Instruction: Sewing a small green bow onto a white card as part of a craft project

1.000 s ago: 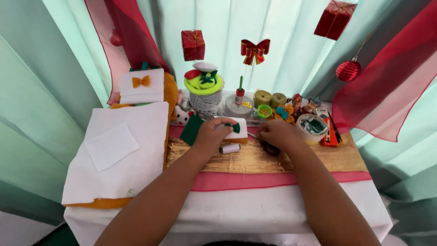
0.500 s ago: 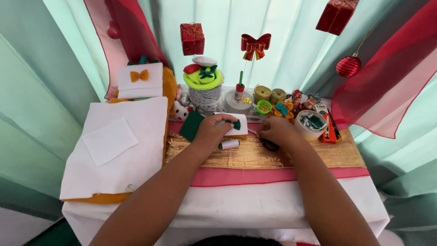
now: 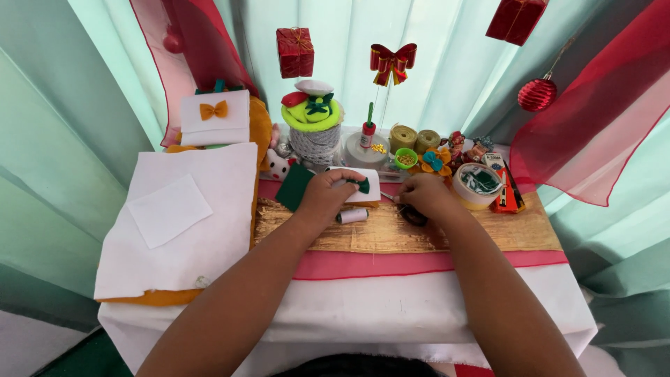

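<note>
My left hand (image 3: 324, 197) rests on a white felt piece (image 3: 366, 186) that carries a small green bow (image 3: 362, 185), pinning it to the golden mat (image 3: 391, 234). A white thread spool (image 3: 352, 216) lies just below that hand. My right hand (image 3: 426, 197) is closed around something small next to the felt's right edge, over dark scissors (image 3: 413, 216); a thin metal tip pokes out toward the felt, and what it grips is too small to name. A dark green felt scrap (image 3: 293, 187) lies left of my left hand.
A stack of white felt sheets (image 3: 183, 218) over orange felt fills the left side. At the back stand a white box with an orange bow (image 3: 214, 117), a jar topped with green felt (image 3: 313, 122), twine spools (image 3: 412, 139), a tape roll (image 3: 476, 186) and hanging red ornaments (image 3: 537, 94).
Both hands stay at the white felt piece with only slight shifts. The view has tilted a little, so the table sits marginally lower in frame.
</note>
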